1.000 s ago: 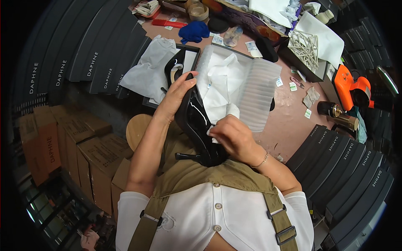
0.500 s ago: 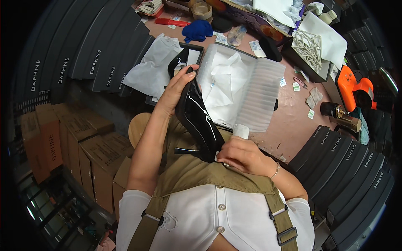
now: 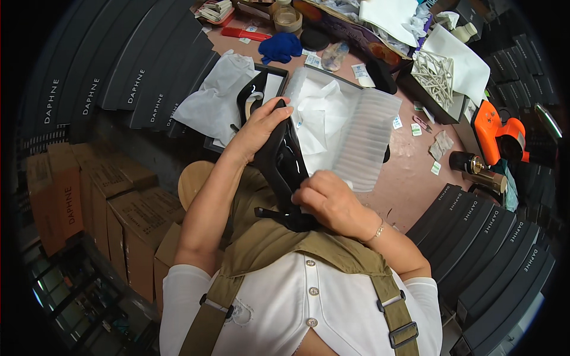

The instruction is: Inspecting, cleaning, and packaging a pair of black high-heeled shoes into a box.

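Note:
My left hand [image 3: 259, 127] grips the toe end of a glossy black high-heeled shoe [image 3: 279, 172], held above my lap with its heel pointing toward me. My right hand [image 3: 330, 202] presses on the shoe near its heel, fingers curled over a bit of white material; what it holds is mostly hidden. Just beyond the shoe lies an open shoe box [image 3: 270, 80] holding a second black shoe [image 3: 249, 101], with white tissue paper [image 3: 323, 118] and a ribbed foam sheet [image 3: 371, 139] spread beside it.
The pink table [image 3: 409, 178] carries a blue cloth [image 3: 280, 46], tape rolls [image 3: 288, 21], small white tags, a box of white inserts [image 3: 436, 74] and an orange tool [image 3: 499, 133]. Stacks of dark shoe boxes [image 3: 119, 65] flank both sides; brown cartons [image 3: 89, 202] stand at my left.
My right hand slid down along the shoe toward its heel and now rests against it. The shoe has tilted more upright; my left hand still grips the toe.

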A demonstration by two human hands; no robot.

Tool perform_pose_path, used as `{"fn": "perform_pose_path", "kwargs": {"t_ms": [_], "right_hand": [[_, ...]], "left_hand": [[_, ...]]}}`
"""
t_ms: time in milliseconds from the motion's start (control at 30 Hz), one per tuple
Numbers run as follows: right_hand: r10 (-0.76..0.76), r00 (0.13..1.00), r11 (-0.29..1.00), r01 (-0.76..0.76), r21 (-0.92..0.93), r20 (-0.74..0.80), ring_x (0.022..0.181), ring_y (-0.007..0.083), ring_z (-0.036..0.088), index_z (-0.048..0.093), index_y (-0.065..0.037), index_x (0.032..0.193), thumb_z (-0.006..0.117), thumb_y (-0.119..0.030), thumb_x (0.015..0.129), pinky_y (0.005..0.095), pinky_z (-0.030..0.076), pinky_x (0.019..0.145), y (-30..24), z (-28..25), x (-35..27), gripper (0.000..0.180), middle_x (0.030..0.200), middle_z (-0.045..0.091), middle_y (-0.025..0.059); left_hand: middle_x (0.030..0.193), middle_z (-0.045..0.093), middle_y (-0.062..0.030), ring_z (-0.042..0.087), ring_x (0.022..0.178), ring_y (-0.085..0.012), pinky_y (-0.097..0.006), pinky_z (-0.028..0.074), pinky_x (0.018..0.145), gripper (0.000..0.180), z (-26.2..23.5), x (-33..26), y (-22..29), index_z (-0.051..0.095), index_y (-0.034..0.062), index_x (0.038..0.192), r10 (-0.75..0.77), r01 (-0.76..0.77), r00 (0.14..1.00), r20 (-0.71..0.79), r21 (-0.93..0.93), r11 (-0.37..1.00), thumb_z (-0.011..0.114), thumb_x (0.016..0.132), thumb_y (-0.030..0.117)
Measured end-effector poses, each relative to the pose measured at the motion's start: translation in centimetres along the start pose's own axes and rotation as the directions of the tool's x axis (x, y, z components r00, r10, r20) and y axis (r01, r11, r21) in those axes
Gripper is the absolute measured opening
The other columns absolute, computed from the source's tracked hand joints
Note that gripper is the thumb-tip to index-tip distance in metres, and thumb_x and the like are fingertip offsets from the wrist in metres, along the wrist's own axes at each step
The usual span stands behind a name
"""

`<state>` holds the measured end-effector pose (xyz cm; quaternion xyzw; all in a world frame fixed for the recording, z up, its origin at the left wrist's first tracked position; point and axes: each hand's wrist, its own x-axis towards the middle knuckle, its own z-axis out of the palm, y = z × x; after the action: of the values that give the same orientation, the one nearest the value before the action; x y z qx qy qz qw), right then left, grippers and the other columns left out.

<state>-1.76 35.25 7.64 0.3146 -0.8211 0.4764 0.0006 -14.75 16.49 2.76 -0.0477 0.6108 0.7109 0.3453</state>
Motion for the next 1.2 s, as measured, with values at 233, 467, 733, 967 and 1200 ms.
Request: {"fn": "perform_pose_path", "kwargs": {"t_ms": [233,467,733,967,1200], "right_hand": [[0.420,0.854,0.899,-0.344,0.272,-0.307,0.064,0.0106,0.055,0.064,0.000,0.086,0.068,-0.001,0.084,0.0240,0.044,0.058,1.6,-1.9,0.0,0.004,0.082,0.061,0.0055],[0.235,0.903,0.962,-0.164,0.217,-0.359,0.070,0.0209,0.058,0.064,-0.002,0.089,0.071,-0.002,0.080,0.0301,0.047,0.062,-0.2,-0.4,2.8,0.011,0.082,0.060,0.0084],[0.031,0.923,0.998,-0.052,-0.045,-0.384,0.073,0.0286,0.057,0.059,-0.002,0.089,0.069,0.001,0.076,0.0379,0.047,0.063,0.9,2.4,5.0,0.016,0.081,0.057,0.0103],[0.052,0.956,0.995,-0.075,-0.070,-0.287,0.072,0.0311,0.056,0.057,-0.002,0.090,0.066,0.003,0.076,0.0385,0.046,0.063,0.1,3.0,4.1,0.018,0.080,0.054,0.0125],[0.077,0.945,0.990,-0.110,-0.086,-0.318,0.073,0.0295,0.056,0.058,-0.004,0.089,0.069,-0.001,0.074,0.0381,0.046,0.066,0.2,3.4,4.9,0.019,0.079,0.053,0.0114]], "left_hand": [[0.099,0.056,-0.0014,0.050,0.090,-0.0058,-0.019,0.041,0.079,0.047,0.1,-0.2,1.1,0.051,0.0001,0.123,0.082,-0.079,0.996,-0.022,0.119,0.990,0.059,0.093,0.035],[0.104,0.055,-0.0053,0.049,0.096,-0.0093,-0.021,0.040,0.086,0.051,0.9,-1.7,1.3,0.049,-0.0014,0.125,0.127,-0.114,0.988,-0.083,0.145,0.983,0.053,0.096,0.041],[0.097,0.054,-0.0034,0.049,0.088,-0.0088,-0.022,0.043,0.077,0.046,0.3,-2.7,0.7,0.049,-0.0007,0.119,0.144,-0.128,0.983,-0.113,0.141,0.982,0.052,0.097,0.040],[0.094,0.054,-0.0017,0.050,0.086,-0.0065,-0.021,0.043,0.075,0.041,-0.2,-3.3,-0.5,0.051,0.0004,0.117,0.090,-0.083,0.989,-0.120,0.058,0.995,0.052,0.098,0.037],[0.100,0.056,-0.0063,0.051,0.093,-0.0099,-0.023,0.044,0.081,0.048,-0.5,-3.6,-0.6,0.049,-0.0027,0.122,0.104,-0.090,0.981,-0.164,0.087,0.992,0.052,0.098,0.038]]}}
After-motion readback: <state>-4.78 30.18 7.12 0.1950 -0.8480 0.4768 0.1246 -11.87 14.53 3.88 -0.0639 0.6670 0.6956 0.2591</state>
